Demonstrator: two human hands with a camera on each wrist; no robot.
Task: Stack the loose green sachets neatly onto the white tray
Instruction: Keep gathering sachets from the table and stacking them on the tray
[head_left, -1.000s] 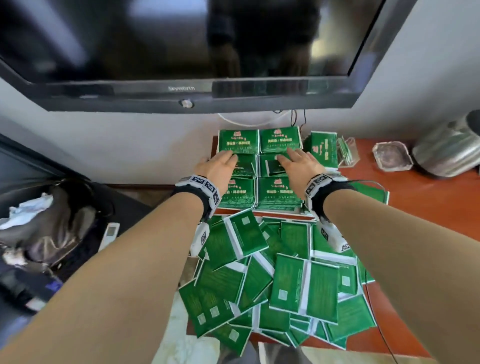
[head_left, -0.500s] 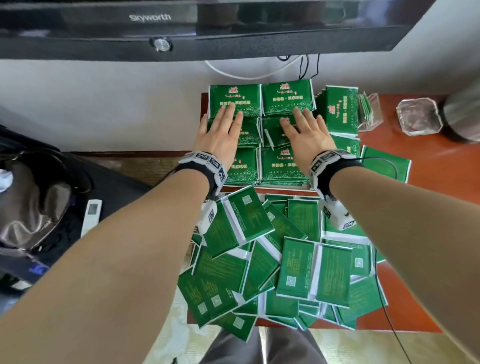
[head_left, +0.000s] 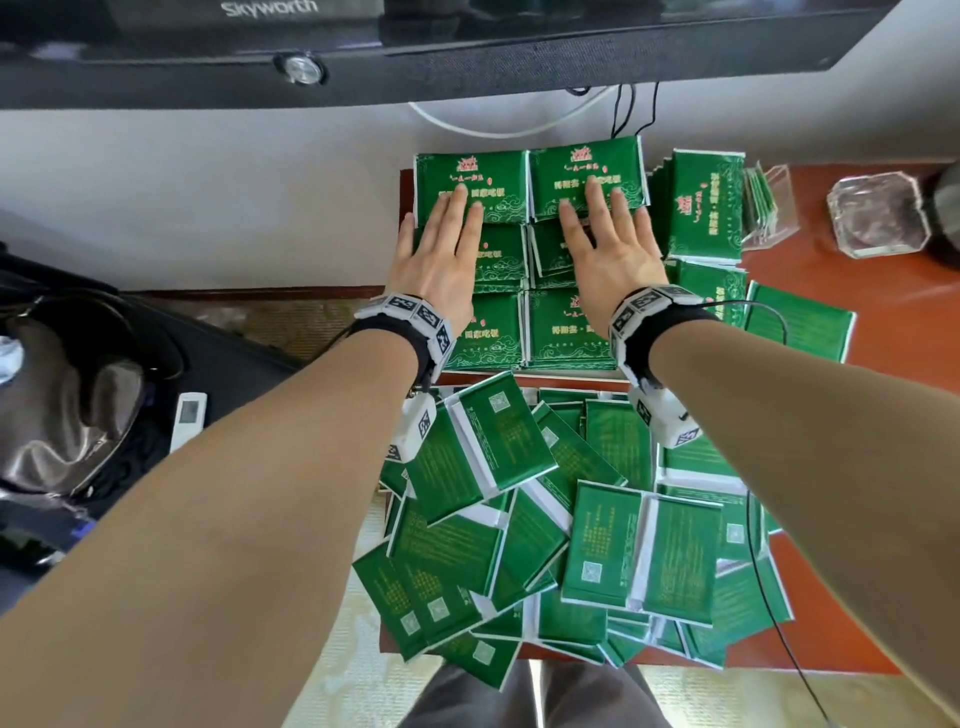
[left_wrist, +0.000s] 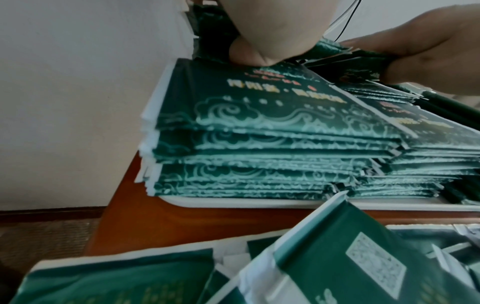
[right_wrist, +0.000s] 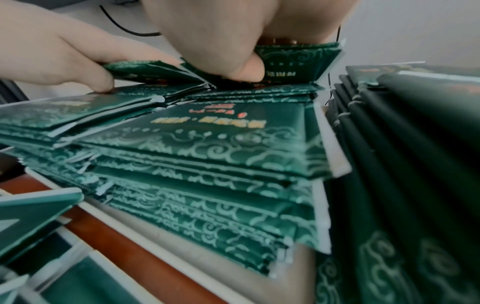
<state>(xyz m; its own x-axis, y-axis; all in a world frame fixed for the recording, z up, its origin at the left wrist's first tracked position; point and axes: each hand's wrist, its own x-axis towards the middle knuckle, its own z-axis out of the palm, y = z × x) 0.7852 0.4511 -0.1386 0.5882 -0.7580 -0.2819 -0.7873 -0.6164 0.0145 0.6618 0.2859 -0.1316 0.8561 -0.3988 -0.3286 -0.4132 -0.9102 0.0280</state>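
Stacks of green sachets stand in two columns on the white tray, whose rim also shows in the right wrist view. My left hand lies flat on the left column with straight fingers, the fingertips reaching the rear stack. My right hand lies flat on the right column the same way. In the right wrist view its thumb presses on the middle stack, and the rear sachets tilt up behind it. A loose pile of sachets covers the near table.
More sachets stand on edge to the right of the tray, and one lies flat. A clear holder and a glass ashtray sit on the red-brown table. A television hangs overhead. A dark bag lies left.
Both hands have slid farther back over the stacks, and the fingers have straightened and spread. The view has tilted downward.
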